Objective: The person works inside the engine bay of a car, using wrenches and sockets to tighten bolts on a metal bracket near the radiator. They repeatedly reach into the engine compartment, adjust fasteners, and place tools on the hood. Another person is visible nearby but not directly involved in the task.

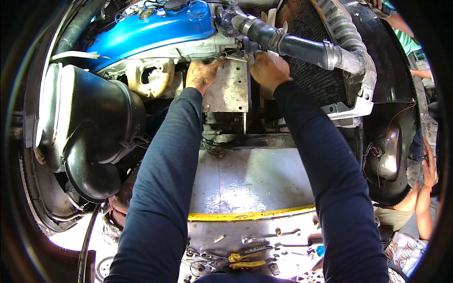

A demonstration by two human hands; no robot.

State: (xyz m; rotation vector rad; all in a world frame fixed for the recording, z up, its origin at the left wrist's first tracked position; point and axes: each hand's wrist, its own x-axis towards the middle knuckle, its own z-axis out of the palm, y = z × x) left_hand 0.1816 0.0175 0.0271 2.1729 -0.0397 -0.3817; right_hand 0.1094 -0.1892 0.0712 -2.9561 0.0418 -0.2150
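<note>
Fingers [220,61] partly curled, hold unclear, beside stained grey metal plate [228,92], dark round holes [239,81]

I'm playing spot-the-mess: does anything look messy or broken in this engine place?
Messy, yes. On the right, thin wires dangle as if loose, which looks odd. Below the yellow edge, pliers and a wrench lie scattered instead of neatly lined up. I can't tell whether anything is broken.

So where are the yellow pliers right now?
In the head view, the yellow pliers lie at the bottom, near the middle, between the left sleeve and right sleeve, below a long metal tool.
</note>
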